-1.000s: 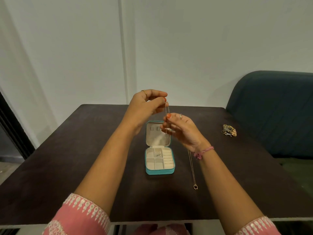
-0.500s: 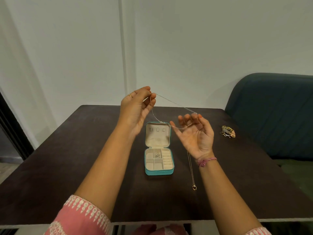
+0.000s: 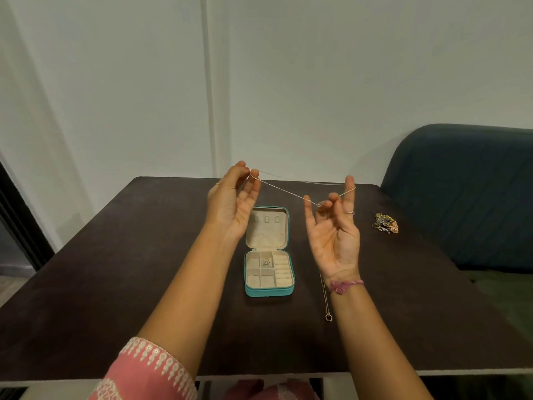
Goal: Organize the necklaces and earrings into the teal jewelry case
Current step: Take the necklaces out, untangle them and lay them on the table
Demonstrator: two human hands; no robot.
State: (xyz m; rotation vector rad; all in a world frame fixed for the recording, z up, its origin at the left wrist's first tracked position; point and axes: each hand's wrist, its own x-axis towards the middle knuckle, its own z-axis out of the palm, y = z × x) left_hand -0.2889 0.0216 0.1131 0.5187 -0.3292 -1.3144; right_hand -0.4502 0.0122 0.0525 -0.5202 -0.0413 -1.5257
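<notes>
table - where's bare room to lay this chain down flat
Bare: the table left of the teal case, and the near strip between the case and the table's front edge. Also right of the pendant necklace, below the jewelry pile. Crowded: the narrow gap between case and pendant necklace. The chain hangs stretched between left hand and right hand.

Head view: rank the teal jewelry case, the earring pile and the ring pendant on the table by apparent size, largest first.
1. teal jewelry case
2. earring pile, though it lies farther from the camera
3. ring pendant
</notes>
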